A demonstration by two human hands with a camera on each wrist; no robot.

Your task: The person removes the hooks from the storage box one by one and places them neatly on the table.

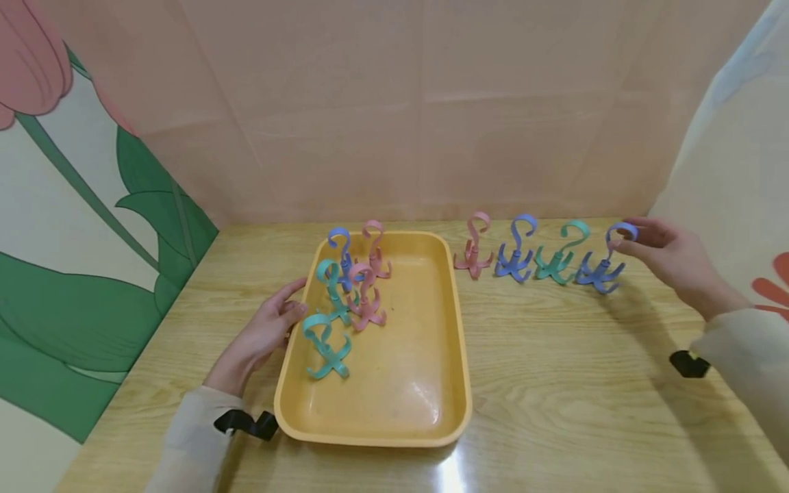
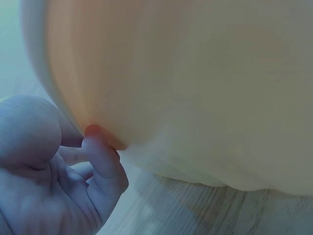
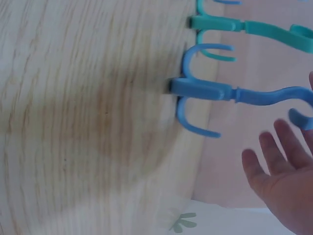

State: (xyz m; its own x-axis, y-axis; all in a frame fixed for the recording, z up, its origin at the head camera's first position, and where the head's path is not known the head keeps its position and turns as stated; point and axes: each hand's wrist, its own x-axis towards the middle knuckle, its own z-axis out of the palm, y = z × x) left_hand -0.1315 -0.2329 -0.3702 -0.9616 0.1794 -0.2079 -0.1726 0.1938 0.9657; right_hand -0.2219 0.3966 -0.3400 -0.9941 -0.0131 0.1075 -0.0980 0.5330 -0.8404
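Note:
My right hand (image 1: 684,263) is at the far right of the table, thumb and index finger pinching the curved top of a blue multi-claw hanger hook (image 1: 600,274). In the right wrist view the claws of this blue hook (image 3: 203,89) are low over the wood, the other fingers spread loosely. My left hand (image 1: 271,325) holds the left rim of a yellow tray (image 1: 425,383); in the left wrist view a fingertip presses the tray's outer wall (image 2: 195,98). Inside the tray, along its left side, stand two teal hooks (image 1: 329,356), two pink hooks (image 1: 368,311) and a blue hook (image 1: 345,270).
To the right of the tray, a pink hook (image 1: 473,257), another blue hook (image 1: 514,263) and a teal hook (image 1: 557,266) stand in a row leading to the held one. A pink sheet (image 1: 419,109) hangs behind the wooden table (image 1: 555,383); patterned panels flank both sides.

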